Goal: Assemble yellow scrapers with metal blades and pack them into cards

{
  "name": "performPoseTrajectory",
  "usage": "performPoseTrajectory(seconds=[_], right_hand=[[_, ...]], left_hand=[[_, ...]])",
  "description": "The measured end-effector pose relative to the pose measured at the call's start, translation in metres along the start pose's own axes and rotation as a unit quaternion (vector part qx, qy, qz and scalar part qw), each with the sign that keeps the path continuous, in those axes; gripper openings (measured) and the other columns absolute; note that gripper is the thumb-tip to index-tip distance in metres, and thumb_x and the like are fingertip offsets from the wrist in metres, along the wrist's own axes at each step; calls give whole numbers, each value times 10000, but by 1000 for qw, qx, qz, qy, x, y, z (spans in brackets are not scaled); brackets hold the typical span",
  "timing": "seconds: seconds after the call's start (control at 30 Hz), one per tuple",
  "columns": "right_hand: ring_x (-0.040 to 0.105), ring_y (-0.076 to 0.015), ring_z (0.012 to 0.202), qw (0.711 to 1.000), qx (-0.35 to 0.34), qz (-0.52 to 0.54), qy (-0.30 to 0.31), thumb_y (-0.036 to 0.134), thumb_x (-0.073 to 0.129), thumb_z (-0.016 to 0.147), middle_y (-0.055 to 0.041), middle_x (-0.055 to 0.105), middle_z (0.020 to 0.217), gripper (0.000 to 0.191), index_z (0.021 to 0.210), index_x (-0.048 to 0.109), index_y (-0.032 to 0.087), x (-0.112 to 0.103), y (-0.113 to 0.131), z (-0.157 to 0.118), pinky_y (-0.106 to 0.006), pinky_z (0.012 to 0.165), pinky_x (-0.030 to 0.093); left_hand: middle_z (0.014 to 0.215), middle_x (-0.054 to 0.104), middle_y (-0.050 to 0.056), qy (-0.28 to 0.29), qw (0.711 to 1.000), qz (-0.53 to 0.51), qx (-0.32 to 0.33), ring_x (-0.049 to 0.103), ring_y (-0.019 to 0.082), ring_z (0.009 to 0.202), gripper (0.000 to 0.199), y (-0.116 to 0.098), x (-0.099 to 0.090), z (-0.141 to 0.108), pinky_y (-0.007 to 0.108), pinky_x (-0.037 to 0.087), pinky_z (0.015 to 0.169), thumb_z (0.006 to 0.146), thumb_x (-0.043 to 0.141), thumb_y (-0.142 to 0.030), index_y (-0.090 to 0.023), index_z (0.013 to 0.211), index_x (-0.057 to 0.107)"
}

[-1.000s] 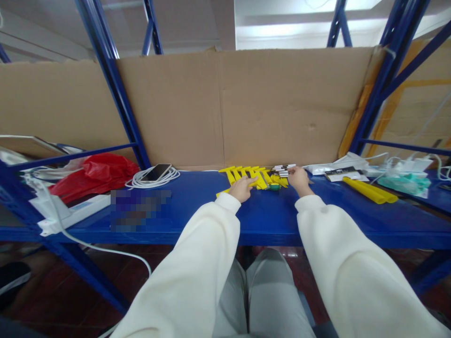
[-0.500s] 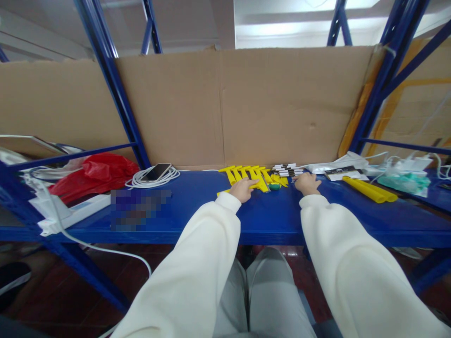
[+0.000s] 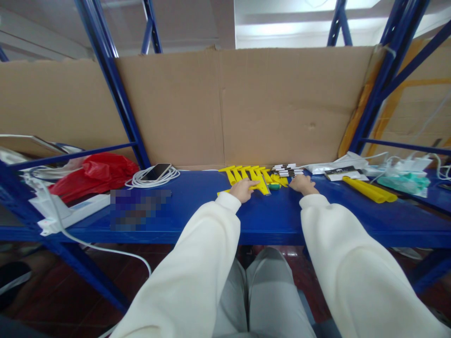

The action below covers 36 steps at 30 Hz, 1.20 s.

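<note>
My left hand (image 3: 241, 189) is closed on a yellow scraper-like tool (image 3: 261, 186), whose wide head points right and whose handle end shows left of the hand. Behind it several similar yellow tools (image 3: 243, 172) lie in a row on the blue shelf. My right hand (image 3: 302, 184) is beside small yellow pieces (image 3: 280, 180), its fingertips close together; whether anything is between them is too small to tell. A green object (image 3: 274, 186) lies between my hands. Black-and-white pieces (image 3: 285, 169) are stacked just behind.
Two yellow tubes (image 3: 369, 189) and a black-and-white packet (image 3: 345, 173) lie right. A phone (image 3: 157, 172) rests on a coiled white cable (image 3: 136, 180) at left, near a red bag (image 3: 102, 171) and white power strip (image 3: 81, 211). Cardboard (image 3: 225, 108) stands behind.
My right hand has moved slightly left, toward the green object. The tool's head in my left hand has shifted slightly and its blade edge shows more.
</note>
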State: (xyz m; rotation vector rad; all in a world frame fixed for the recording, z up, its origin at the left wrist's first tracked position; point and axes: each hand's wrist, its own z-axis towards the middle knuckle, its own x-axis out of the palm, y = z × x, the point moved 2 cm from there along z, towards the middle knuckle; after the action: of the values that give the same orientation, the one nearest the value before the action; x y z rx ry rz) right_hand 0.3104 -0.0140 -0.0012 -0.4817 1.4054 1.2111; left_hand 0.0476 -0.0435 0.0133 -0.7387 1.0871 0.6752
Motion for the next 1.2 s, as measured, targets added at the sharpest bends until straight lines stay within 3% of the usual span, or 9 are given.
performPoseTrajectory(seconds=[0.2, 0.43, 0.63, 0.77, 1.07, 1.2], right_hand=[[506, -403, 1358, 1000, 10, 11, 14, 135, 688, 809, -254, 647, 1285, 301, 1106, 738, 143, -1, 2, 1, -588, 1091, 414], [526, -388, 1318, 1000, 23, 12, 14, 235, 753, 782, -178, 675, 1236, 225, 1001, 748, 188, -3, -2, 2, -590, 1051, 440], [561, -384, 1284, 991, 93, 76, -61, 204, 607, 872, -236, 681, 1227, 293, 1126, 741, 143, -14, -7, -3, -587, 1033, 447], [588, -371, 1251, 989, 112, 73, -68, 207, 611, 859, -240, 692, 1188, 314, 1137, 740, 141, -16, -9, -6, -572, 1031, 455], [560, -376, 1265, 999, 28, -10, -43, 254, 631, 855, -218, 690, 1197, 250, 1043, 763, 156, 1, -13, 3, -578, 1012, 434], [564, -381, 1264, 999, 35, -3, -42, 199, 631, 830, -235, 686, 1211, 272, 1066, 752, 137, 5, -12, 7, -582, 1010, 447]], left_hand=[[1291, 676, 83, 3, 1000, 5, 3, 657, 243, 1223, 487, -1, -1, 0, 324, 494, 1073, 954, 565, -160, -276, 1418, 650], [1277, 671, 75, 9, 1000, 18, -9, 649, 235, 1227, 497, 0, 0, 0, 321, 487, 1073, 969, 555, -185, -297, 1449, 619], [1290, 653, 88, 13, 999, 32, -18, 654, 239, 1218, 502, 0, 0, 0, 312, 493, 1048, 981, 537, -198, -295, 1470, 597], [1313, 646, 97, 21, 999, 41, -19, 651, 249, 1227, 513, 0, 0, 0, 325, 489, 1057, 989, 517, -185, -286, 1488, 578], [1257, 654, 95, 26, 998, 53, 11, 660, 246, 1191, 498, -4, -2, -3, 332, 496, 1042, 1000, 490, -186, -282, 1478, 588], [1256, 652, 106, 32, 998, 58, 15, 658, 253, 1192, 497, -5, -2, -2, 340, 498, 1038, 998, 485, -168, -268, 1472, 597]])
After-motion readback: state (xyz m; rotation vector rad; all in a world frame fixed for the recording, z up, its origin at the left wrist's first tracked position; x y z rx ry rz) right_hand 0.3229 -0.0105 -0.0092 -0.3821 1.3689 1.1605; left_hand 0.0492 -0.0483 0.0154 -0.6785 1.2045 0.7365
